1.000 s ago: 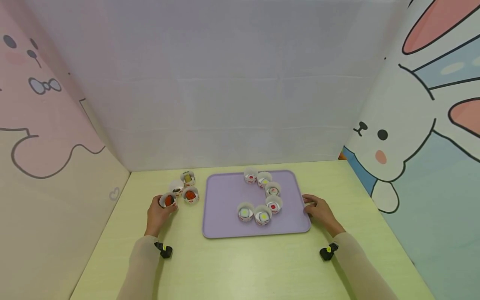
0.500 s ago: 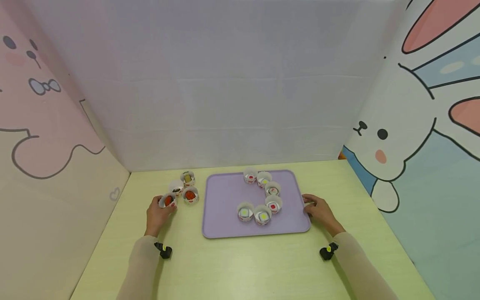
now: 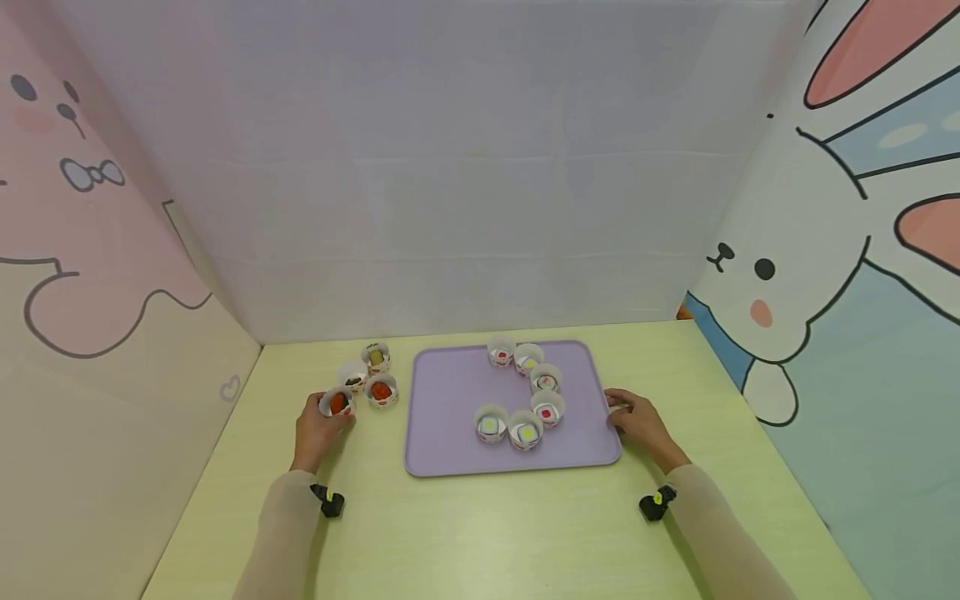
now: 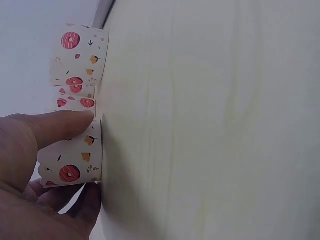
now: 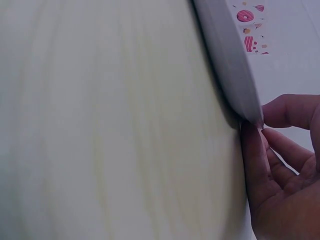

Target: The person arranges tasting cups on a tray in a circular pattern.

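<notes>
A pale yellow-green surface (image 3: 487, 542) stretches to the walls; take 12 o'clock as straight away from the person, with the lilac tray (image 3: 450, 392) at the dial's centre. Nearest, beige sleeves (image 3: 283, 537) come in from 7 and 5 o'clock, a small black device (image 3: 330, 503) at each wrist. At 3 o'clock the right hand (image 3: 641, 425) pinches the tray's rim. At 9 o'clock, off the tray, the left hand (image 3: 317, 435) grips a patterned cup (image 4: 75, 156), thumb on one side and fingers on the other; something orange-red lies inside. Six white cups (image 3: 527, 446) stand on the tray in a curve opening toward 9 o'clock. Three more cups (image 3: 382, 403) cluster at 1 to 2 o'clock from the gripped one. Farthest, the whitish back wall (image 3: 457, 183) rises at 12, a drawn rabbit (image 3: 802, 242) at 2.
</notes>
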`<state>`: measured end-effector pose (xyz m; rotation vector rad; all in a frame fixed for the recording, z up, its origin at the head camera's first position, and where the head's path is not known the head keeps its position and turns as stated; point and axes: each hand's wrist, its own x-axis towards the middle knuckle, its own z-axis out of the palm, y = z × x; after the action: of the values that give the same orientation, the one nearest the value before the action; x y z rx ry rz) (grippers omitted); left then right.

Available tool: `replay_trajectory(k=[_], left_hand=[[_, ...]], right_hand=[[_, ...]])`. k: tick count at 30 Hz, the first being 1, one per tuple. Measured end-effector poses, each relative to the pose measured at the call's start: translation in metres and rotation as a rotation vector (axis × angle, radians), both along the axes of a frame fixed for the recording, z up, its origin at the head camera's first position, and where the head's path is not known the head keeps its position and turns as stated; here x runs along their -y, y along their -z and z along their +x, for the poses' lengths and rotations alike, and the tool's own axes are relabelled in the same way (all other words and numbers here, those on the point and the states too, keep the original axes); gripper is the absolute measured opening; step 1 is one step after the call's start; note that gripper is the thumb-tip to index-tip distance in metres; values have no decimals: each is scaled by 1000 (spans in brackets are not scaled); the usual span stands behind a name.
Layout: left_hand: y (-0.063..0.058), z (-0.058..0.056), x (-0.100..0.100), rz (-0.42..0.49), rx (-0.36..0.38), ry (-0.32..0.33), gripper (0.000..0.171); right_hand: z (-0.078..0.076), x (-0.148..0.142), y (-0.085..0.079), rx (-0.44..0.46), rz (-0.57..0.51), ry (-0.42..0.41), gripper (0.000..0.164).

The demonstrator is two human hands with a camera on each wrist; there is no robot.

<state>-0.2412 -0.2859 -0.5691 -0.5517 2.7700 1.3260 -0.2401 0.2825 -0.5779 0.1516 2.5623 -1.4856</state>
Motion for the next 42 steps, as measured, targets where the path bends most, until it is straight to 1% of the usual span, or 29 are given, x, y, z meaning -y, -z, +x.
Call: replay_trajectory(k=[6,10,17,22,30,39,42], left_hand=[[-1,1,-1,-16,17,-18,71],[-3,3,0,-26,0,-24,71],[1,5,6,-36,-31,-24,70],[-1,8,7,-29,-46,-29,70],[-10,14,7,-31,-135,-10,70],[-25,19,5,-26,-180,4,70],[-30,20,4,-29,-195,19,70]], right_hand=[[1,1,-1,4,-4,1,56],[1,0,0,-7,10,-5,56],[-2,-2,4,-15,8,-8,56],[-1,-2,3,-14,16,-12,56],[-1,-1,1,-12,11,-6,56],[-2,-2,4,-16,4,-8,56],[-2,-2,4,-15,-4,-5,55]])
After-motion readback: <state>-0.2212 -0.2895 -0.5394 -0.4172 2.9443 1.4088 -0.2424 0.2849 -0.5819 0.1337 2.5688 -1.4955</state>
